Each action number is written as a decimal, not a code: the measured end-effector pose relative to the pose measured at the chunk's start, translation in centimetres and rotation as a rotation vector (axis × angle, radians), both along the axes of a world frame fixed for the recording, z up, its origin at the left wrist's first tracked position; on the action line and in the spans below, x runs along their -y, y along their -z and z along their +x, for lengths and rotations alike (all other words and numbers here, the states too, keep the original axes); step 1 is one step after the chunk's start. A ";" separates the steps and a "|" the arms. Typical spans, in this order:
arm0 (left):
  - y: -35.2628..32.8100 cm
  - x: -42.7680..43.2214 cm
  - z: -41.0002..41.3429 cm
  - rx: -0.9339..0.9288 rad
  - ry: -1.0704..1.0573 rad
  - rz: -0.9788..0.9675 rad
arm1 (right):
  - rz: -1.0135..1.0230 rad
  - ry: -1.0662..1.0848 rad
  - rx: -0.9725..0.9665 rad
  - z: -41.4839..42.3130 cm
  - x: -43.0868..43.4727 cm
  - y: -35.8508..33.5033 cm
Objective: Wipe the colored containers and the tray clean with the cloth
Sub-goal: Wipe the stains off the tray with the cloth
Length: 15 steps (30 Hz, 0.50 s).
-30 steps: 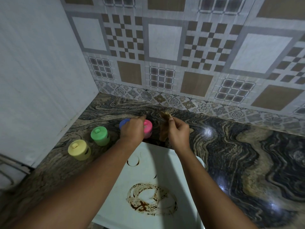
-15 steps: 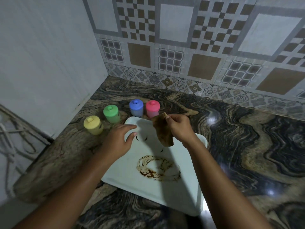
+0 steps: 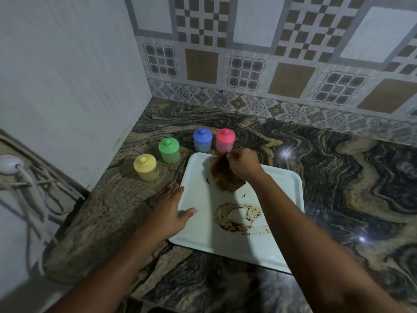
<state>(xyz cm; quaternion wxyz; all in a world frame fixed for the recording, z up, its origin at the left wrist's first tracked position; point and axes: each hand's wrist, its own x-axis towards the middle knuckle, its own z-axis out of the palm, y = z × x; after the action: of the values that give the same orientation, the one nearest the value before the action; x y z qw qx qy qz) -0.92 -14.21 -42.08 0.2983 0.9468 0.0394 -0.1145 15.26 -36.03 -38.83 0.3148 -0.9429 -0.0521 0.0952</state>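
The right hand (image 3: 242,164) pinches the brown cloth (image 3: 223,177) in its grip over the tray (image 3: 284,199)'s far end, the brown stain (image 3: 239,218) lying just nearer the person, while the flat left hand (image 3: 171,211) seemingly steadies the left rim.

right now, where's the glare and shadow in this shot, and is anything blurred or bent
Head view, all of it: dim overall, bright glare spots on the countertop right of the tray; a soft shadow crosses the tray below the cloth in the right hand; left hand slightly blurred; wide-angle lens bows the tiled wall lines.
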 end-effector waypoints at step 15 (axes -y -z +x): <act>0.7 -3.8 -1.3 -0.217 0.455 0.191 | -0.446 -0.106 -0.015 -5.1 -3.7 5.2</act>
<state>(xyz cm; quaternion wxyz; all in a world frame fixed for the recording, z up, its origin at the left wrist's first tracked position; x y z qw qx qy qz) -2.20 -10.39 -42.76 0.1680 0.9373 -0.1320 -0.2754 10.15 -32.34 -44.08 0.0934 -0.9844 -0.0771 0.1276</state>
